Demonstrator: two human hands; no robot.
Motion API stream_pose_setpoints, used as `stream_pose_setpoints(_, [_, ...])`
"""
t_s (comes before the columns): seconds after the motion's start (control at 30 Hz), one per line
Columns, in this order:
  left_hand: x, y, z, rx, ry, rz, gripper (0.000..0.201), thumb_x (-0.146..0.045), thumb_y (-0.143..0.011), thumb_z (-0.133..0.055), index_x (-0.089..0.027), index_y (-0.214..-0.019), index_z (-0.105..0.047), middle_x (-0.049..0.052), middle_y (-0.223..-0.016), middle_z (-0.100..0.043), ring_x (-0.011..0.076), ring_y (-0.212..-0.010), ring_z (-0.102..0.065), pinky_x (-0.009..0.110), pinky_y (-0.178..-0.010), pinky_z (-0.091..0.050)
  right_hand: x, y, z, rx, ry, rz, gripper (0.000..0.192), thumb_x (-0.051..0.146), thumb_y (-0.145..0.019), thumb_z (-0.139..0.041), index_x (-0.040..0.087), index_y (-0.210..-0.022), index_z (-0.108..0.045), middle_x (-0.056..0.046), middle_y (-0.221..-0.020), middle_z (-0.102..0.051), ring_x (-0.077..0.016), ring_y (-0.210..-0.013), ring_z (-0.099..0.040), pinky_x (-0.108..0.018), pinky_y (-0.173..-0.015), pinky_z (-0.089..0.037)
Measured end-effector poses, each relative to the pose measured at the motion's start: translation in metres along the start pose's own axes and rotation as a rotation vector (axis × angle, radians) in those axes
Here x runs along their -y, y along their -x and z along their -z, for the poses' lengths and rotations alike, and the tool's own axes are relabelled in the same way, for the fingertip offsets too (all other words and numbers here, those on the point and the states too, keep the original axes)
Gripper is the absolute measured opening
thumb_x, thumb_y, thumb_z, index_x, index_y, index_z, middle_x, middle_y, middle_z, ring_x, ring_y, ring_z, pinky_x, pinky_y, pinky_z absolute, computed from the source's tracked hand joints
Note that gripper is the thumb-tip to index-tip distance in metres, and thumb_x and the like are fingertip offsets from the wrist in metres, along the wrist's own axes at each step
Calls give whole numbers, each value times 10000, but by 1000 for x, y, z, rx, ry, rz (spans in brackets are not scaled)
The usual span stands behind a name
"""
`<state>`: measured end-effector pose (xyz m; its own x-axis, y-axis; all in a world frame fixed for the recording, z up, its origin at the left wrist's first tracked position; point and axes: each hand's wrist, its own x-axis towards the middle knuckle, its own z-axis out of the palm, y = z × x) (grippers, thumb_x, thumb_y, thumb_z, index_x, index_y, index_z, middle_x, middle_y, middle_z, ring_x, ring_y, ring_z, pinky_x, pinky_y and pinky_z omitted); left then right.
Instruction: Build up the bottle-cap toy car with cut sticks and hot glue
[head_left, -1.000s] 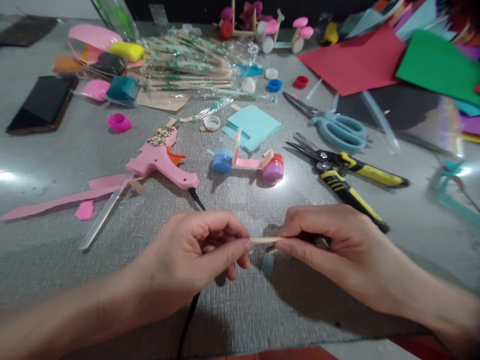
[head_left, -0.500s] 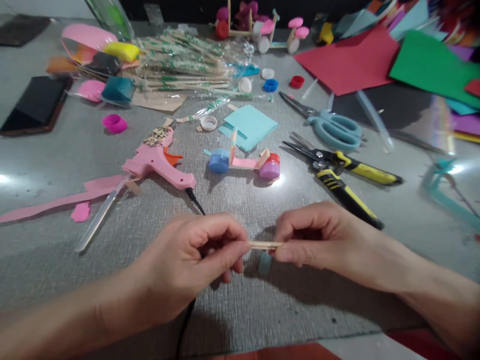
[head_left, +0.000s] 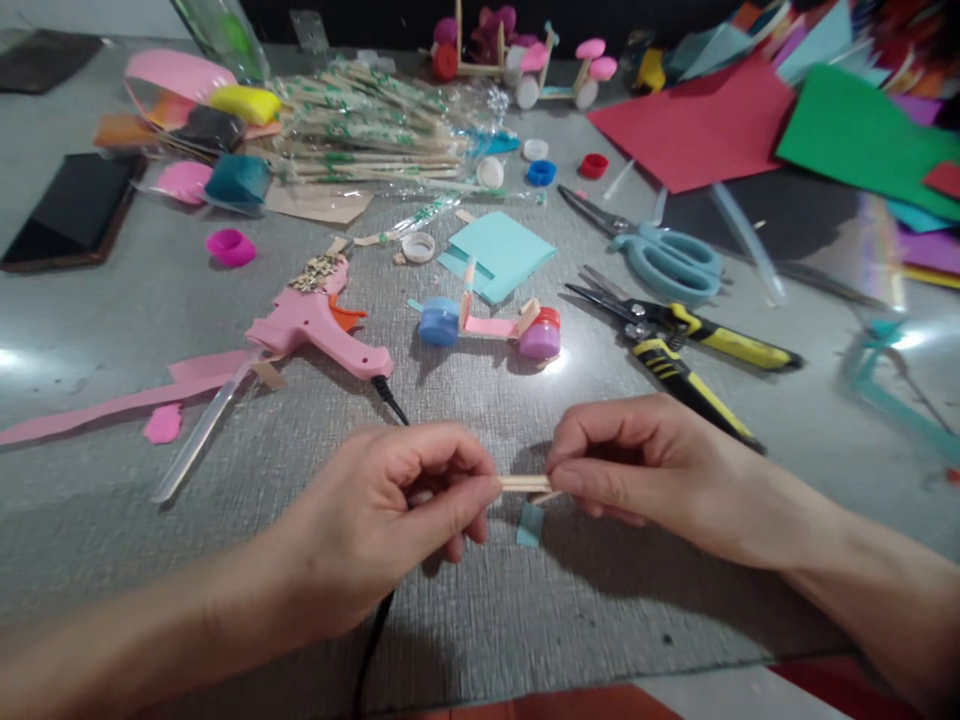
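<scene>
Between my hands, low over the table, short wooden sticks (head_left: 524,483) lie side by side. My left hand (head_left: 420,495) pinches their left end between thumb and fingers. At the right end, my right hand (head_left: 622,465) grips them the same way; its fingers hide how far they reach. Another bit of wood (head_left: 543,497) pokes out just under the right thumb. Below it lies a small light-blue paper piece (head_left: 530,525). Beyond my hands stands a small toy scooter (head_left: 491,327) with bottle-cap wheels, a pink seat strip and wooden parts.
A pink glue gun (head_left: 322,325) with its black cord (head_left: 386,400) is at the left. Yellow-black pliers (head_left: 667,335) and blue-handled scissors (head_left: 667,255) lie right. Farther back are wrapped sticks (head_left: 367,120), folded blue paper (head_left: 504,250), a phone (head_left: 71,212) and red paper (head_left: 697,120).
My right hand has risen slightly and shifted its grip. The sticks sit a little higher and more of them shows between my hands. A piece of wood now shows under the right thumb.
</scene>
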<state>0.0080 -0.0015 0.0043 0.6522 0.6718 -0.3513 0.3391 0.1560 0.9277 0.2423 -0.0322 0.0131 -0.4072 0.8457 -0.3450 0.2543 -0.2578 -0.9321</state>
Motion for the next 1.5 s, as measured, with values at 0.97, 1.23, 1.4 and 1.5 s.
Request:
stream_pose_setpoints(0.97, [16,-2,12,-261,-1127,-738,215,-259,-1036,-481,-185,-1024,-683,48,-893,-717,189,-737,-670,313,-601,-501,-9,3,13,-212,917,348,129,160,-969,-609,168,-889,-710,-4,-780,-641,-141,-698,-595,-278,-639,-408])
stream_pose_setpoints(1.23, [10,-5,15,-375,-1090,-879,43,-209,-947,-624,-213,-905,-614,24,-871,-686,235,-879,-636,428,-770,-473,2,20,16,-221,915,441,152,209,-1000,-587,183,-861,-642,6,-759,-604,-118,-657,-563,-263,-592,-380])
stream_pose_setpoints(1.4, [-3,9,19,-348,-942,-956,201,-113,-849,-627,-225,-742,-498,-12,-779,-639,187,-793,-616,412,-728,-454,-2,20,12,43,991,337,216,215,-1041,-479,173,-910,-645,-23,-828,-619,-140,-663,-558,-292,-604,-372])
stream_pose_setpoints(1.5, [-2,12,19,-198,-850,-937,247,-36,-826,-591,-224,-713,-478,-29,-670,-572,141,-618,-532,346,-589,-395,-4,17,10,10,1012,380,233,182,-1038,-459,160,-872,-621,-19,-804,-604,-134,-651,-539,-291,-601,-357])
